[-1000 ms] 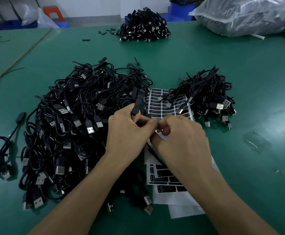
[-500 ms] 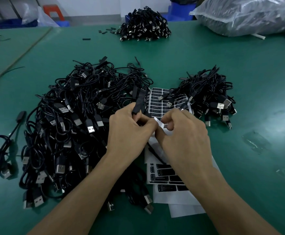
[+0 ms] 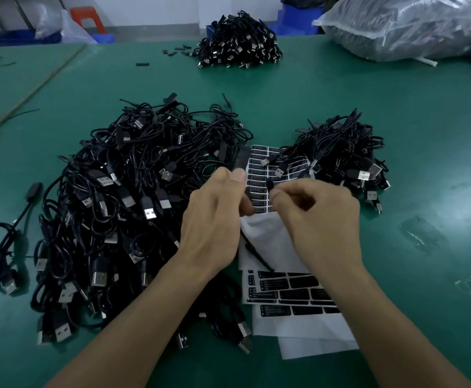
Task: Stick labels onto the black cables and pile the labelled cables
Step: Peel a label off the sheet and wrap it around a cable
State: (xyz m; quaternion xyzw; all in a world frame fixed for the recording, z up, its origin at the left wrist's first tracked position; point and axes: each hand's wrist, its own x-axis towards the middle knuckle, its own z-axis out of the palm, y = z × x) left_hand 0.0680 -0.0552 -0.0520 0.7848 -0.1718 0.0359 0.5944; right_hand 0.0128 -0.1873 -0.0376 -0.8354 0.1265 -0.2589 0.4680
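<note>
The label sheet (image 3: pixel 277 175) lies flat on the green table (image 3: pixel 424 135), its rows of black labels partly hidden by both hands. The left hand (image 3: pixel 214 219) is over the sheet's left edge, thumb and fingers closed in a pinch on the flat black end of a cable (image 3: pixel 241 161), which sticks up blurred above the thumb. The right hand (image 3: pixel 321 219) is over the sheet's right half with all fingers curled in, thumb and forefinger nipping a small dark scrap (image 3: pixel 269 186); it is too blurred to tell whether this is a label. Left of the sheet and touching it sprawls the big cable heap (image 3: pixel 133 208). Right of the sheet a smaller cable pile (image 3: pixel 340 152) rests with a few plugs lying on the labels. On the person's side of the sheet are more sheets (image 3: pixel 287 292), partly stripped. Well beyond the sheet sit a far cable pile (image 3: pixel 237 43) and a plastic bag (image 3: pixel 405 26)
</note>
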